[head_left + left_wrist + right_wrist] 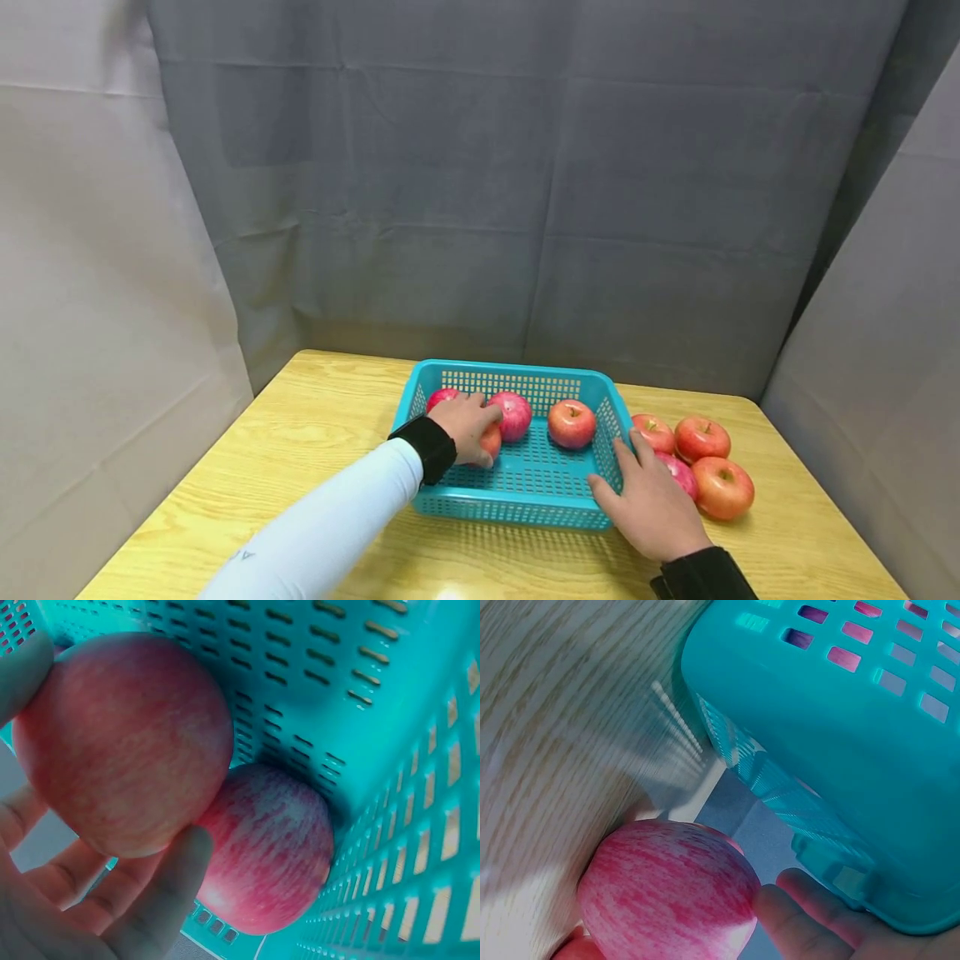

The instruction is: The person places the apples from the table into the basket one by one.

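Observation:
In the head view, a turquoise slotted plastic basket (517,507) stands on the table with several apples in it. My left hand (465,423) reaches into its left side and grips a red apple (124,746), thumb and fingers curled round it. Another apple (266,851), streaked pink, lies against that one in the left wrist view. To the right inside the basket sits a lone apple (572,423). My right hand (656,504) is at the basket's front right corner, fingers extended. Beside its fingertips lies a pink apple (667,889) outside the basket.
Several apples cluster on the wooden table (300,467) just right of the basket, among them a large one (722,487) in front and a red one (702,438) behind. Grey cloth (450,208) hangs behind the table, with pale cloth on both sides.

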Tool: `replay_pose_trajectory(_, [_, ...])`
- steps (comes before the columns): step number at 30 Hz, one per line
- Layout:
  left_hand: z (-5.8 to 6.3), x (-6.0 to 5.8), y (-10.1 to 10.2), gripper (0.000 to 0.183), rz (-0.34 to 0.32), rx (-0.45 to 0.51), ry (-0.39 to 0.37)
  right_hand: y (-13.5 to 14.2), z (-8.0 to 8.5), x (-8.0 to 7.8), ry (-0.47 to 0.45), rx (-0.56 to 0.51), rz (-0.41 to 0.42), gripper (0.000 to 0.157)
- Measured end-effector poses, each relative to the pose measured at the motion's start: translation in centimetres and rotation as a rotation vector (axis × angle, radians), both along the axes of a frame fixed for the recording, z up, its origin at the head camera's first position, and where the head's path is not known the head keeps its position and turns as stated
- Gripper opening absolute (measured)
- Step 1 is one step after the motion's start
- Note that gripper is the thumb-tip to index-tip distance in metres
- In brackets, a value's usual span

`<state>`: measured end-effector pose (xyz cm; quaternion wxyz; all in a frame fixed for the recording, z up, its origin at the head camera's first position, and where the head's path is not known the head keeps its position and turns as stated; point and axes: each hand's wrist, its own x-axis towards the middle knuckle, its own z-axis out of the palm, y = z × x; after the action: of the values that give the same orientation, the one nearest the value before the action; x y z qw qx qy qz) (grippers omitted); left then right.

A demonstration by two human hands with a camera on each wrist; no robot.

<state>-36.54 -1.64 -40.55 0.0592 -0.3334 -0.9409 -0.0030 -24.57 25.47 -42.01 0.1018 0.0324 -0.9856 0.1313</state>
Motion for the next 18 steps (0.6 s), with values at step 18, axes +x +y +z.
replay_pose_trajectory(18, [0.1,-0.1,1.1,0.064,-0.023,-0.037,-0.066,0.8,-0.3,-0.3,-0.007,0.007,-0.009,0.090])
